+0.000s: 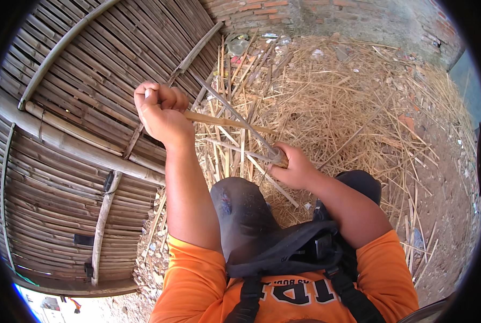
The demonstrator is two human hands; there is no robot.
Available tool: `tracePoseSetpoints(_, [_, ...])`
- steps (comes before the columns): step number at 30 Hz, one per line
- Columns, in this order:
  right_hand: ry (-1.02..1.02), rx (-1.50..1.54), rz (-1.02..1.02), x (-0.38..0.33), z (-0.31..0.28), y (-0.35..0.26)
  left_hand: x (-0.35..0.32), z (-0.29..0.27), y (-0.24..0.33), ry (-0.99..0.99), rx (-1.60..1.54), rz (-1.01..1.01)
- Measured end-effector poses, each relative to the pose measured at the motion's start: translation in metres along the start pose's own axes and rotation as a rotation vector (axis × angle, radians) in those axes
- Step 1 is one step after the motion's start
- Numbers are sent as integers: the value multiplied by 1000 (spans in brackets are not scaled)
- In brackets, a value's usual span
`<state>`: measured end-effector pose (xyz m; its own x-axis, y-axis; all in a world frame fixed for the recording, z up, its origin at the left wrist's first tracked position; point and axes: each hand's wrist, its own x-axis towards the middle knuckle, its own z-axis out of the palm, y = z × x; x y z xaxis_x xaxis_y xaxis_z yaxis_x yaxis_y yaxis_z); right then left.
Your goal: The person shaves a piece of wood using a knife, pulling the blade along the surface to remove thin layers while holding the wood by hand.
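Observation:
My left hand (162, 110) is raised beside the slatted bamboo wall, its fingers curled into a fist. A flat yellowish bamboo strip (227, 121) runs rightward from it; the grip itself is partly hidden behind the hand. My right hand (297, 167), in front of my knees, is closed around the short handle of a long knife (237, 114). The knife's narrow grey blade slants up and to the left, crossing the bamboo strip in the view. I cannot tell whether blade and strip touch.
The bamboo wall (84, 70) fills the left side. Straw and split strips (332, 102) cover the ground ahead. A brick wall (359, 19) stands at the back, with a clear plastic bottle (237, 46) near its foot. My knees (240, 202) are bent below my hands.

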<state>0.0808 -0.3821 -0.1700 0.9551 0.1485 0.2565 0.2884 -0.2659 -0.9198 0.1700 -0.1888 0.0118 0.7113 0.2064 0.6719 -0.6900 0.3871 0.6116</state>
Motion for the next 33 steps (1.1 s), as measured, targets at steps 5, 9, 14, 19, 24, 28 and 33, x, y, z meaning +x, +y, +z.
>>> tracePoseSetpoints(5, [-68, -124, 55, 3, 3, 17, 0, 3, -2, 24, 24, 13])
tracePoseSetpoints(9, [-145, -194, 119, 8, -1, 17, 1, 1, -3, 48, 33, 41])
tracePoseSetpoints(14, [-178, -229, 150, 5, -13, -6, -1, 7, 1, 97, 59, 28])
tracePoseSetpoints(19, [-86, -106, -3, 1, -11, -5, -3, 1, 0, 23, 32, 30])
tracePoseSetpoints(24, [-128, -37, 68, 1, -6, 1, -6, 13, -2, 37, 74, 24])
tracePoseSetpoints(28, [-150, -194, 140, 8, -4, 12, -3, 7, -3, 39, 35, 17])
tracePoseSetpoints(33, [-120, -229, 120, 6, -5, 13, -7, 13, 0, 55, 70, 13])
